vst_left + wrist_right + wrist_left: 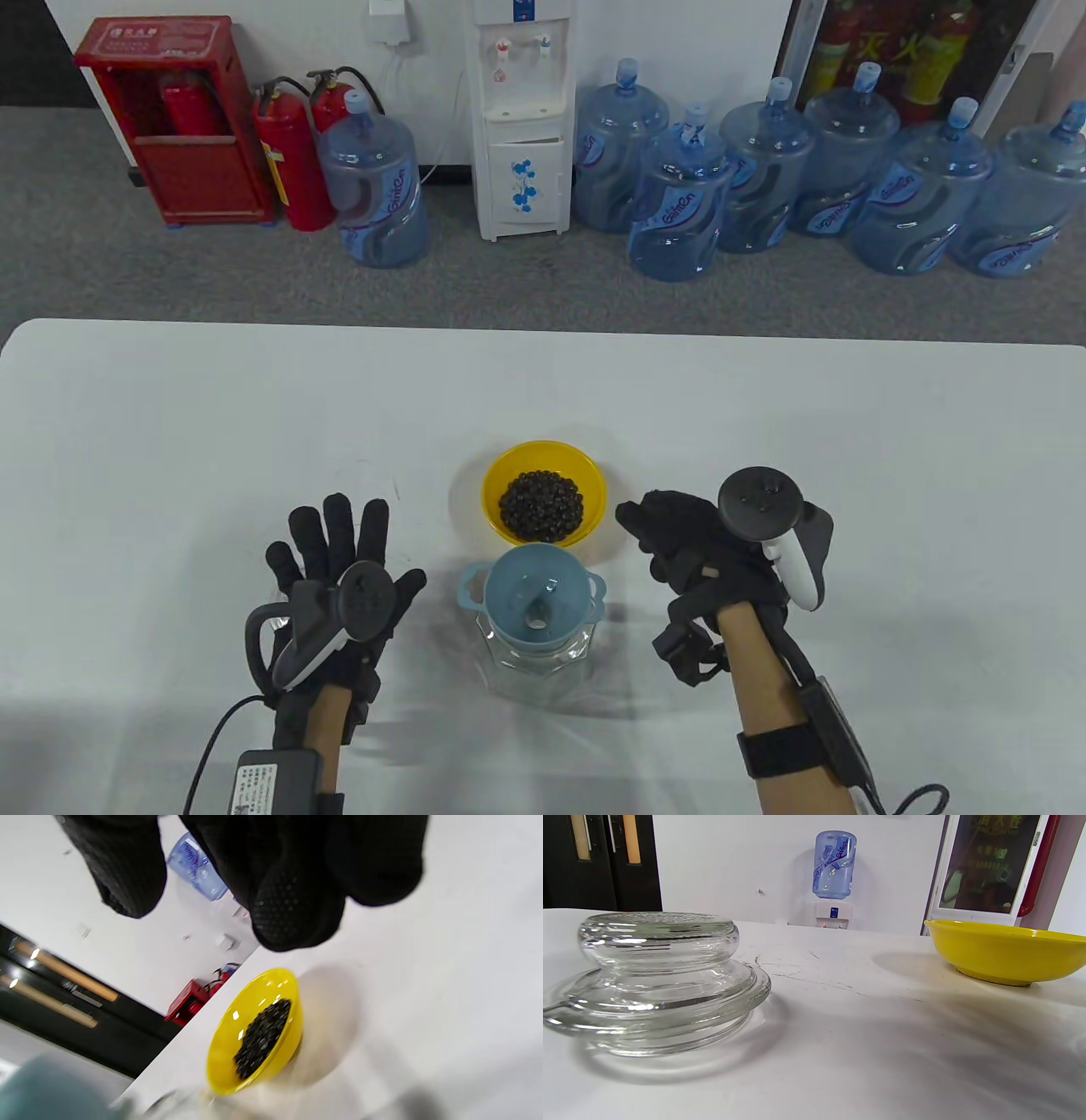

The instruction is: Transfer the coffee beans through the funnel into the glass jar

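A yellow bowl (509, 467) of dark coffee beans (541, 507) stands mid-table. Just in front of it a blue funnel (533, 594) sits in the mouth of a clear glass jar (536, 666). My left hand (339, 543) lies flat to the jar's left with fingers spread and holds nothing. The glass jar lid (653, 980) rests on the table beside it. My right hand (657, 526) hovers right of the bowl with fingers loosely curled and empty. In the right wrist view its fingertips (292, 908) hang above the bowl (229, 1043) and its beans (263, 1035).
The white table (170, 441) stretches wide on all sides of the objects. On the floor behind its far edge stand several blue water bottles (679, 204), a water dispenser (519, 119) and red fire extinguishers (293, 161).
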